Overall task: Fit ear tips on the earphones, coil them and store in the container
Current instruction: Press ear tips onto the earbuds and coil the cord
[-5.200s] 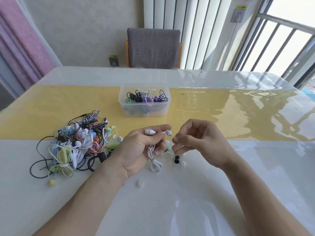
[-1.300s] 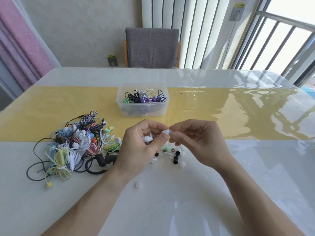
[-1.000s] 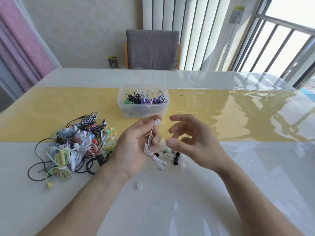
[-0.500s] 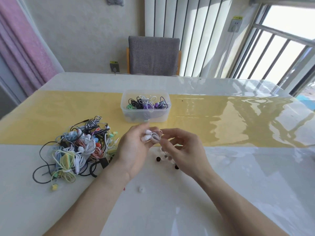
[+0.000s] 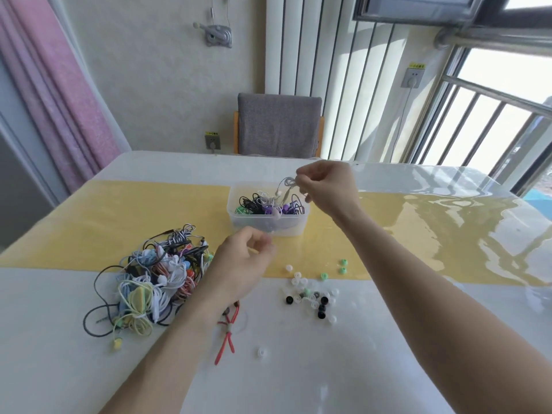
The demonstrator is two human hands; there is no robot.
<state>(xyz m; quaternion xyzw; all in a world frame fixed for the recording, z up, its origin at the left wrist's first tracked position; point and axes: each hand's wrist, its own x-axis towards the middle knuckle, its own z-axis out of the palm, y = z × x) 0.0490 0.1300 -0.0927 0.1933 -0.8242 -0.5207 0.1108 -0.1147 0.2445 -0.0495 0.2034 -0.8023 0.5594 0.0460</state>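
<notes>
Earphones: your right hand pinches them above the container.
Left hand: loosely curled, empty, over the bench.

The left hand hides the right edge of the tangled earphone pile. The container wall blurs its lower contents. Whether the white earphones touch the coils inside is unclear.
</notes>
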